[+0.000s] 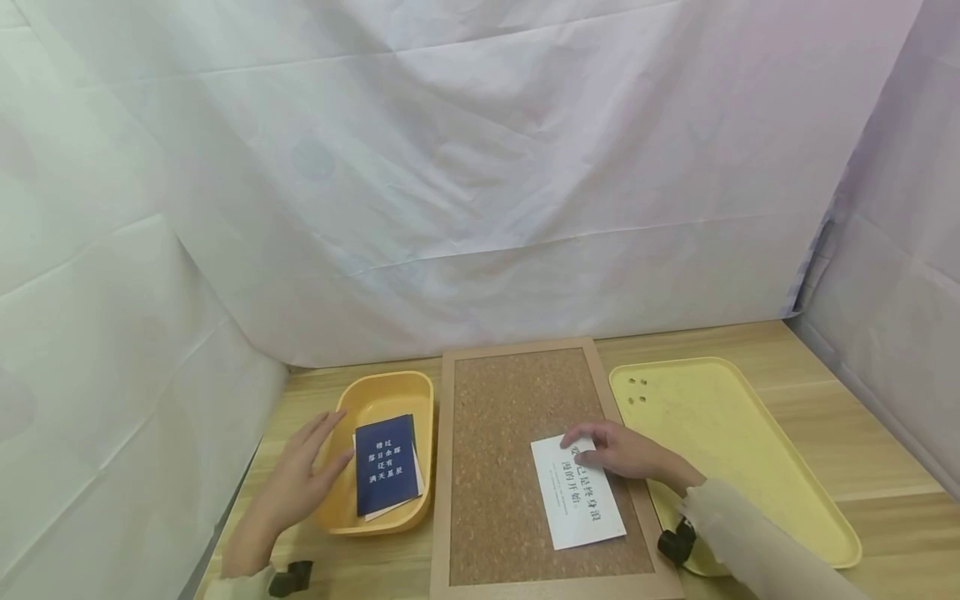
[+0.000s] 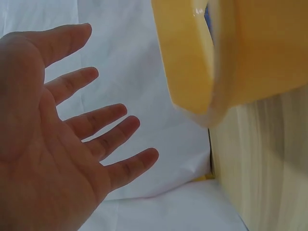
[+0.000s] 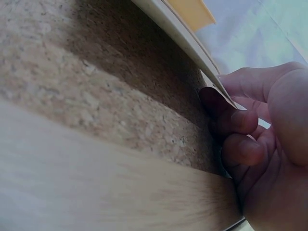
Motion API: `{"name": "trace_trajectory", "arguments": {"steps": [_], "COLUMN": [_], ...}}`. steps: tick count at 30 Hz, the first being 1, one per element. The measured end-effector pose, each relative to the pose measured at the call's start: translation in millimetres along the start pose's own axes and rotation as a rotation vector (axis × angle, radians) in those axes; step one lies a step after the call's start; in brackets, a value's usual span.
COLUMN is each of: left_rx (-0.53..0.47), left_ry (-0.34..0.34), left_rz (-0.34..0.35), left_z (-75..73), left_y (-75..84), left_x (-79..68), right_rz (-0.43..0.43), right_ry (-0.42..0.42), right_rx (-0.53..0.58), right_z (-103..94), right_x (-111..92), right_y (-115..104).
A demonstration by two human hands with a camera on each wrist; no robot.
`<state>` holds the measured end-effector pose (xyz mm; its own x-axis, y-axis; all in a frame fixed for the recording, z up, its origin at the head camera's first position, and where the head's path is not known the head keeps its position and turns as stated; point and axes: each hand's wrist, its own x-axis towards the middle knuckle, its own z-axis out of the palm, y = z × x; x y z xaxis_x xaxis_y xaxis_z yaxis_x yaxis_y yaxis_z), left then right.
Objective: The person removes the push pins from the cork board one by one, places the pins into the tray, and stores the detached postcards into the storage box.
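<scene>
A white card (image 1: 577, 512) with printed characters is pinched at its upper right edge by my right hand (image 1: 626, 450), over the right half of a cork board (image 1: 491, 475). From the right wrist camera, the card's edge (image 3: 185, 41) sits between thumb and fingers, tilted above the cork (image 3: 115, 91). My left hand (image 1: 292, 483) is beside a yellow bin (image 1: 382, 404), fingers spread. In the left wrist view that hand (image 2: 62, 125) holds nothing, apart from the bin wall (image 2: 187, 57). Inside the bin, a dark blue card (image 1: 386, 492) lies on other cards.
To the board's right lies a pale yellow tray (image 1: 720, 442), with several small pins (image 1: 637, 392) near its far left corner. The board's wooden frame (image 1: 444, 467) separates it from the bin. White cloth (image 1: 480, 192) hangs behind the wooden table (image 1: 885, 475) and at both sides.
</scene>
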<state>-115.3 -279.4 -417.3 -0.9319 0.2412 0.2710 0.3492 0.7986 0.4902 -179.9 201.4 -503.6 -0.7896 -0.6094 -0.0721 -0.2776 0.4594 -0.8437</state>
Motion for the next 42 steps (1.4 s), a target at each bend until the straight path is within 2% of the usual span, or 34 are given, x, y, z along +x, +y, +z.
{"name": "trace_trajectory", "arguments": {"steps": [6,14,19,27,42], "left_rx": [-0.014,-0.074,-0.117,-0.109,-0.205], "left_ry": [-0.013,-0.037,-0.080,-0.138,-0.212], "left_rz": [-0.040,-0.040,-0.088,-0.167,-0.215], "left_z": [0.3,7.4,9.8,14.3,25.6], "left_y": [-16.7,-35.5,-39.7,-44.6,-56.9], "left_x": [-3.1,-8.0,-9.1,-8.1,-13.7], "right_rz": [0.007,0.015,0.025,0.028,0.030], "right_ry": [-0.002,0.003,0.006,0.010,0.016], "right_rx": [0.002,0.011,0.015,0.010,-0.012], "right_z": [0.3,0.5,0.9,1.6,1.4], "right_x": [1,0,0,-1,0], "right_y": [0,0,0,0,-2]}}
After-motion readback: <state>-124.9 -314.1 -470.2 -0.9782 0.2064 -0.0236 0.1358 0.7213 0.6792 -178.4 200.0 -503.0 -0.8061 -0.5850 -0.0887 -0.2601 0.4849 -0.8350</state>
